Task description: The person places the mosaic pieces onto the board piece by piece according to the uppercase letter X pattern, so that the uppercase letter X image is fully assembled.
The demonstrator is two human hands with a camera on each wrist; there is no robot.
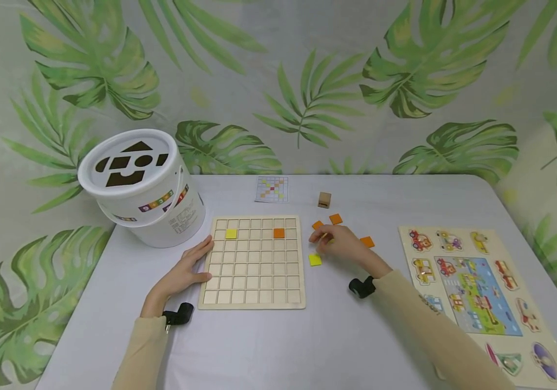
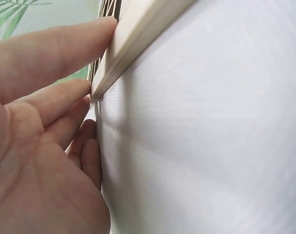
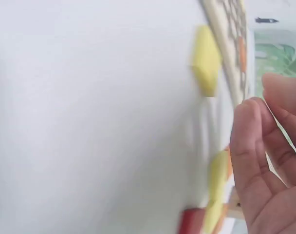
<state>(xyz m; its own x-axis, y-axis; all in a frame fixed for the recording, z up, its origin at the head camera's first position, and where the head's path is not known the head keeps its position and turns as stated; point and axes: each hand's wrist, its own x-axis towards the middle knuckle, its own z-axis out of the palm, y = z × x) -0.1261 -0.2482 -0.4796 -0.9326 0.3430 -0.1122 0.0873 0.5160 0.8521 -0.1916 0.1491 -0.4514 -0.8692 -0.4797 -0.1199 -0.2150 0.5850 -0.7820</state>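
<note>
Right of the board (image 1: 252,269): yellow tile (image 1: 315,260) just nearside of my right hand (image 1: 339,242), fingers loosely parted. Left hand (image 1: 181,276), fingers extended, touches board.

A hand could pass over the table (image 1: 254,346) before the near edge of the board (image 1: 252,270). The left hand (image 1: 184,274) obstructs its left edge; the tall bucket (image 1: 171,208) crowds its far left corner. Rightward, the right hand (image 1: 341,242) and low tiles (image 1: 315,260) stand in the way; beyond it lies the card (image 1: 272,189).
</note>
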